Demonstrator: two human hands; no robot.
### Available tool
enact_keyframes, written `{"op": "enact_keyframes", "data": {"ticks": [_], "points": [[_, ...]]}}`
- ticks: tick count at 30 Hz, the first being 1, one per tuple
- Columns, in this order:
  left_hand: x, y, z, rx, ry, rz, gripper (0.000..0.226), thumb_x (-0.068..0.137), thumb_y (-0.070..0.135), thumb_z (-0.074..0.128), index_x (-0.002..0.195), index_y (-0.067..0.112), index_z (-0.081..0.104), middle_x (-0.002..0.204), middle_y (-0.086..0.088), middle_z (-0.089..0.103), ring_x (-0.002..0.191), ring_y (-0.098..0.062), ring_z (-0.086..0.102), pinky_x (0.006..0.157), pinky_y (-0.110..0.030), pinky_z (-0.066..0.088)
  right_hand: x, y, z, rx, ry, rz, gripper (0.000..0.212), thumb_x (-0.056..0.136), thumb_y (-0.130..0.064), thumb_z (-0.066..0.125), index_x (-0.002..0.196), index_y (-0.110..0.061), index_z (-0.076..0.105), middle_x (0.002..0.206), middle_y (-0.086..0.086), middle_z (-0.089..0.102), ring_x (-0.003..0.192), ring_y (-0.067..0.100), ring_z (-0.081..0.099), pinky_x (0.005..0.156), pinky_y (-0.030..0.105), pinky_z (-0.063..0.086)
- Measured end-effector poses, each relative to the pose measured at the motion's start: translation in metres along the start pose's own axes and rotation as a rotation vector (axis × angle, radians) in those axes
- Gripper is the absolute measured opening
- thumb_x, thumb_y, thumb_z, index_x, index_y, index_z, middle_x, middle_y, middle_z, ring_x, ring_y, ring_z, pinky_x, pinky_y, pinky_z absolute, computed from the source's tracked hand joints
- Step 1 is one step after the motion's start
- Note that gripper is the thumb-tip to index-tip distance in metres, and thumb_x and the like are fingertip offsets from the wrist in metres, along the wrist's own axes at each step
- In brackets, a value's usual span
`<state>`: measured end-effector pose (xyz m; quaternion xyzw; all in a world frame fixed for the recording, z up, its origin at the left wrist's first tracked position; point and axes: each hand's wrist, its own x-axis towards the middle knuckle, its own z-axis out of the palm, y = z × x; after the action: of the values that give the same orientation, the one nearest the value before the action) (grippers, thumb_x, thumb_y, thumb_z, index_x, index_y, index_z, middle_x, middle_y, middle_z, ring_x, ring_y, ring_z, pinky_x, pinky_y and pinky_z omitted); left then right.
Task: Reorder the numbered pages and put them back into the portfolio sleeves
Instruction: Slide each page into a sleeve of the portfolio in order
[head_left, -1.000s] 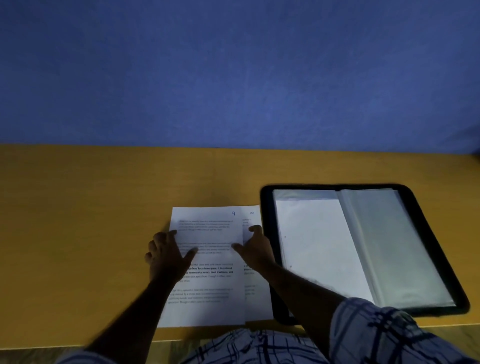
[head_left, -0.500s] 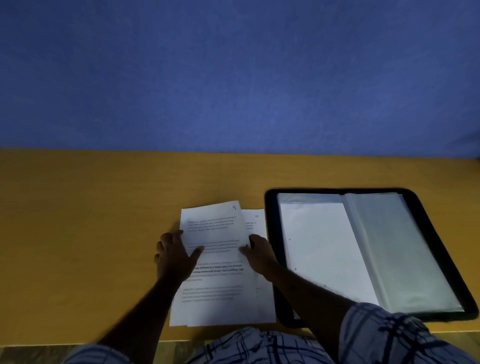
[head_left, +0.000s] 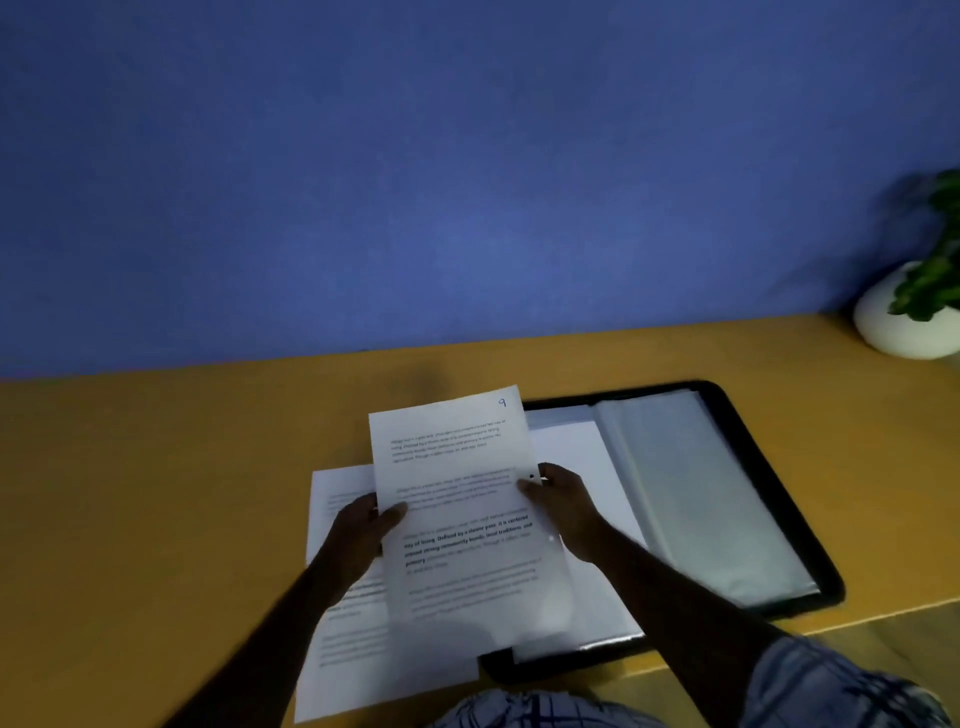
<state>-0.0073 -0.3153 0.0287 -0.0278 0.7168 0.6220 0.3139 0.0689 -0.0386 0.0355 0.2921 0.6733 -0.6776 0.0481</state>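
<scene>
The desk (head_left: 156, 493) carries the open portfolio (head_left: 775, 499), which lies flat. The clear sleeves (head_left: 691, 493) on its right leaf look empty, and a white sheet shows on its left leaf, so filing seems hardly begun. The loose pages (head_left: 343, 649) left of the portfolio remain to be sorted. You hold page 9 (head_left: 457, 519) raised over the portfolio's left edge. Its long axis runs away from you, its top leans slightly away from the portfolio, and the print faces you. Your left hand (head_left: 358, 535) pinches its left margin and your right hand (head_left: 566, 509) its right margin. The handwritten numeral (head_left: 502, 402) marks the top corner nearest the portfolio.
</scene>
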Motion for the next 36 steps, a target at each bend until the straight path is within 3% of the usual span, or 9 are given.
{"op": "enact_keyframes", "data": {"ticks": [6, 9, 13, 19, 24, 29, 32, 34, 36], "points": [[0.005, 0.010, 0.074, 0.102, 0.036, 0.061, 0.019, 0.098, 0.012, 0.059, 0.114, 0.014, 0.069, 0.107, -0.003, 0.075, 0.098, -0.028, 0.070, 0.088, -0.058, 0.055, -0.005, 0.006, -0.073, 0.138, 0.028, -0.001, 0.009, 0.093, -0.006, 0.063, 0.090, 0.001, 0.068, 0.097, 0.022, 0.073, 0.088, 0.039, 0.070, 0.081, 0.045, 0.059], [0.006, 0.012, 0.116, 0.112, 0.059, 0.090, 0.021, 0.097, 0.012, 0.060, 0.115, 0.016, 0.069, 0.108, 0.001, 0.075, 0.099, -0.023, 0.071, 0.089, -0.052, 0.056, -0.004, 0.008, -0.116, 0.223, -0.066, 0.015, 0.022, 0.092, -0.009, 0.065, 0.107, 0.008, 0.067, 0.107, 0.024, 0.071, 0.099, 0.045, 0.068, 0.092, 0.057, 0.053], [0.006, 0.021, 0.178, 0.113, 0.074, 0.104, 0.019, 0.097, 0.009, 0.059, 0.111, 0.018, 0.068, 0.105, 0.002, 0.074, 0.099, -0.021, 0.071, 0.087, -0.044, 0.058, -0.007, 0.007, -0.176, 0.179, -0.264, 0.008, 0.031, 0.092, -0.010, 0.064, 0.120, 0.004, 0.062, 0.115, 0.019, 0.070, 0.104, 0.040, 0.068, 0.092, 0.055, 0.054], [0.014, 0.028, 0.253, 0.069, 0.104, 0.085, 0.017, 0.099, 0.014, 0.058, 0.112, 0.012, 0.068, 0.107, -0.004, 0.074, 0.098, -0.026, 0.071, 0.088, -0.054, 0.057, 0.003, 0.013, -0.258, 0.105, -0.345, 0.024, 0.054, 0.076, -0.017, 0.083, 0.123, -0.001, 0.064, 0.122, 0.016, 0.068, 0.112, 0.037, 0.065, 0.100, 0.057, 0.049], [0.021, 0.047, 0.297, 0.049, 0.121, 0.085, 0.015, 0.100, 0.013, 0.056, 0.107, 0.011, 0.069, 0.103, -0.007, 0.074, 0.097, -0.031, 0.070, 0.086, -0.055, 0.057, 0.014, 0.009, -0.299, 0.104, -0.340, -0.006, 0.076, 0.060, -0.031, 0.093, 0.122, 0.002, 0.064, 0.121, 0.019, 0.068, 0.111, 0.039, 0.065, 0.098, 0.059, 0.049], [0.040, 0.066, 0.313, 0.009, 0.109, 0.045, 0.038, 0.107, 0.034, 0.039, 0.105, 0.009, 0.068, 0.092, -0.014, 0.075, 0.085, -0.031, 0.073, 0.078, -0.043, 0.057, 0.028, -0.002, -0.326, 0.117, -0.244, -0.017, 0.077, 0.057, -0.034, 0.094, 0.119, 0.001, 0.066, 0.117, 0.019, 0.070, 0.107, 0.039, 0.067, 0.095, 0.058, 0.051], [0.069, 0.056, 0.314, 0.374, 0.228, 0.138, 0.016, 0.102, 0.020, 0.051, 0.099, 0.015, 0.066, 0.095, -0.011, 0.073, 0.083, -0.021, 0.069, 0.076, -0.034, 0.056, 0.041, -0.011, -0.350, 0.123, -0.175, -0.034, 0.047, 0.075, -0.011, 0.081, 0.117, 0.002, 0.066, 0.116, 0.020, 0.070, 0.106, 0.041, 0.067, 0.095, 0.060, 0.051], [0.086, 0.048, 0.318, 0.689, 0.216, 0.287, 0.013, 0.098, 0.016, 0.057, 0.108, 0.014, 0.066, 0.107, -0.006, 0.070, 0.093, -0.015, 0.064, 0.085, -0.031, 0.054, 0.048, -0.021, -0.367, 0.145, -0.124, -0.065, 0.055, 0.070, -0.018, 0.086, 0.117, 0.002, 0.066, 0.115, 0.021, 0.070, 0.105, 0.043, 0.067, 0.093, 0.059, 0.052], [0.101, 0.047, 0.328, 0.863, 0.162, 0.379, 0.026, 0.095, 0.021, 0.061, 0.120, 0.011, 0.064, 0.120, -0.006, 0.064, 0.108, -0.017, 0.060, 0.092, -0.029, 0.048, 0.057, -0.033, -0.383, 0.151, -0.074, -0.111, 0.072, 0.059, -0.030, 0.093, 0.118, 0.001, 0.066, 0.117, 0.020, 0.070, 0.106, 0.043, 0.066, 0.092, 0.058, 0.053]]}}
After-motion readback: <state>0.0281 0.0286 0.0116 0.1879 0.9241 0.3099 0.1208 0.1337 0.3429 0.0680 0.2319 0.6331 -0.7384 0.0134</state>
